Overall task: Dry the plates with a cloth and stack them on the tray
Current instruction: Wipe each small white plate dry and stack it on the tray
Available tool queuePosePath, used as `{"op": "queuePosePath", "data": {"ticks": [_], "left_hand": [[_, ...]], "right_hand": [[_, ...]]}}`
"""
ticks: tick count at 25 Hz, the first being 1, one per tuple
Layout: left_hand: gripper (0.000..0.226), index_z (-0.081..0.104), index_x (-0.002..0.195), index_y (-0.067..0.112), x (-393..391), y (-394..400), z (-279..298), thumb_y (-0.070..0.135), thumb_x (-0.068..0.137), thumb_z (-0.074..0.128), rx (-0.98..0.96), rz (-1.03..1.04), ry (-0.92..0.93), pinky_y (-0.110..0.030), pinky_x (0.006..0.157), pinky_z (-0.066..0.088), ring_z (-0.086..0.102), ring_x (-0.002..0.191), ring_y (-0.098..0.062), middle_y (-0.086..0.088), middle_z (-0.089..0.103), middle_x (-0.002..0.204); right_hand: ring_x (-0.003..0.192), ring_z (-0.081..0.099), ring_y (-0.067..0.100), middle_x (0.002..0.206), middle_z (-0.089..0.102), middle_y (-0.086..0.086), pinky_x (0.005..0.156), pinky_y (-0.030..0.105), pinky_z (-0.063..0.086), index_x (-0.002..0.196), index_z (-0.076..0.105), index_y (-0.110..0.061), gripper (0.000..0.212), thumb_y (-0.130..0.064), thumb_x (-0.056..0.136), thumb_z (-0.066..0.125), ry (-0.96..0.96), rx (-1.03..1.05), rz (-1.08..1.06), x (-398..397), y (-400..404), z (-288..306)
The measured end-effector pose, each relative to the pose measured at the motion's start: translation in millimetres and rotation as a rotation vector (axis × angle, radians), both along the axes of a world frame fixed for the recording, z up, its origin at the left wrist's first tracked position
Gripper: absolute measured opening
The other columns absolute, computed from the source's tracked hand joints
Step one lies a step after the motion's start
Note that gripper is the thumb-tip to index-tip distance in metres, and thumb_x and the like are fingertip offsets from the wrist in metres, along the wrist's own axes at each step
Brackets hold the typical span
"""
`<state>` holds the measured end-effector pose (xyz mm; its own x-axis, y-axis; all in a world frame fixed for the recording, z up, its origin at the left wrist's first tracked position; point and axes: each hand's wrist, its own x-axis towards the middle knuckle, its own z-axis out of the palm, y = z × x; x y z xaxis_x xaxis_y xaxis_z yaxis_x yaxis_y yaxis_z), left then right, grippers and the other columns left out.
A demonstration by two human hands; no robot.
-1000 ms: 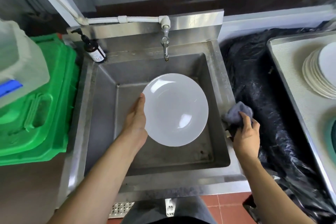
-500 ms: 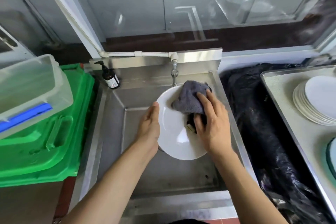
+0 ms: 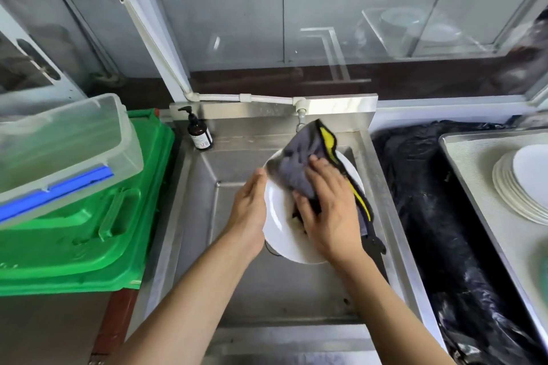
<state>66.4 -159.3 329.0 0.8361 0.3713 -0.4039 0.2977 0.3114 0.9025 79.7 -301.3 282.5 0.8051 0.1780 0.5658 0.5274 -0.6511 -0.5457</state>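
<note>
A white plate (image 3: pixel 280 225) is held tilted over the steel sink (image 3: pixel 207 246). My left hand (image 3: pixel 249 210) grips its left rim, fingers behind it. My right hand (image 3: pixel 329 210) presses a grey cloth with a yellow edge (image 3: pixel 296 163) flat against the plate's face, fingers spread; the cloth covers the plate's upper half and hangs down past the right rim. At the right, a stack of several white plates (image 3: pixel 522 184) sits on a metal tray (image 3: pixel 462 157), partly cut off by the frame edge.
A tap (image 3: pixel 300 121) sticks out just behind the cloth. A brown pump bottle (image 3: pixel 200 133) stands at the sink's back left corner. A green bin lid (image 3: pixel 83 234) with a clear plastic box (image 3: pixel 65 145) lies left. Black plastic sheeting (image 3: pixel 439 216) fills the gap before the tray.
My right hand brought the cloth from the sink's right rim onto the plate and has wiped across it; the cloth has now unfolded, showing its yellow edge. The view tilted up.
</note>
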Motion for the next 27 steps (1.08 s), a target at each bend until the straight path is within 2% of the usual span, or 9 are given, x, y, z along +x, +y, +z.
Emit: {"op": "queuePosePath", "data": {"ticks": [3,7,11,15,17,20,23,25,27], "left_hand": [[0.019,0.068,0.108,0.025,3,-10,13,0.036,0.103,0.053,0.021,0.006,-0.006,-0.017,0.081,0.050,0.065,0.089,0.004,0.022,0.073,0.092],[0.032,0.074,0.093,0.018,9,-6,26,0.018,0.106,0.046,-0.082,0.000,-0.020,-0.020,0.063,0.058,0.075,0.078,-0.010,0.001,0.079,0.085],[0.026,0.068,0.120,0.017,6,-14,27,0.028,0.105,0.049,0.004,0.020,0.020,-0.032,0.099,0.053,0.068,0.110,-0.016,-0.004,0.072,0.118],[0.040,0.076,0.077,0.021,22,-11,30,0.023,0.105,0.048,-0.058,0.046,0.007,-0.021,0.059,0.059,0.073,0.066,-0.008,0.003,0.077,0.075],[0.051,0.078,0.061,0.022,26,-8,34,0.026,0.104,0.050,-0.118,0.112,0.032,-0.022,0.047,0.055,0.070,0.054,-0.013,0.000,0.074,0.063],[0.034,0.076,0.080,0.012,31,-7,34,0.033,0.099,0.058,-0.278,0.226,0.102,-0.023,0.039,0.050,0.065,0.043,-0.019,-0.007,0.069,0.055],[0.027,0.071,0.106,0.015,31,-1,28,0.039,0.098,0.061,-0.174,0.209,0.088,-0.034,0.067,0.062,0.075,0.077,-0.022,-0.009,0.078,0.091],[0.024,0.069,0.109,0.024,30,1,26,0.043,0.098,0.060,-0.054,0.170,0.061,-0.046,0.097,0.055,0.069,0.107,-0.026,-0.006,0.073,0.114],[0.027,0.066,0.118,0.028,26,1,30,0.046,0.098,0.059,0.015,0.168,0.048,-0.048,0.108,0.047,0.062,0.120,-0.025,-0.001,0.069,0.125]], "right_hand": [[0.153,0.030,0.024,0.158,0.043,0.010,0.126,0.048,0.020,0.144,0.054,-0.005,0.046,-0.018,0.100,0.055,0.172,0.187,-0.025,11,12,19],[0.152,0.030,0.015,0.157,0.043,0.001,0.126,0.040,0.021,0.150,0.045,-0.011,0.048,-0.019,0.103,0.050,0.158,0.211,0.177,-7,35,16],[0.145,0.040,0.009,0.152,0.047,-0.006,0.121,0.042,0.032,0.147,0.048,-0.014,0.042,-0.014,0.105,0.051,0.238,0.378,0.052,16,26,25],[0.139,0.047,0.007,0.144,0.051,-0.017,0.116,0.030,0.037,0.142,0.045,-0.031,0.037,-0.019,0.108,0.048,0.254,0.455,0.193,-10,43,35],[0.130,0.055,0.012,0.135,0.058,-0.013,0.110,0.032,0.043,0.139,0.050,-0.025,0.031,-0.024,0.109,0.045,0.314,0.466,0.239,-23,42,31],[0.126,0.055,0.015,0.132,0.061,-0.005,0.107,0.040,0.044,0.139,0.053,-0.018,0.036,-0.032,0.107,0.044,0.387,0.317,0.239,-31,30,26],[0.133,0.050,0.016,0.142,0.059,0.002,0.118,0.032,0.034,0.141,0.054,-0.016,0.043,-0.034,0.103,0.048,0.320,0.135,0.197,-42,13,18],[0.141,0.045,0.017,0.148,0.055,0.006,0.121,0.035,0.030,0.144,0.053,-0.009,0.048,-0.032,0.102,0.047,0.272,0.054,0.146,-49,-2,8],[0.146,0.040,0.019,0.152,0.051,0.006,0.124,0.038,0.026,0.145,0.052,-0.004,0.049,-0.029,0.103,0.046,0.190,0.032,0.058,-51,-15,-1]]}}
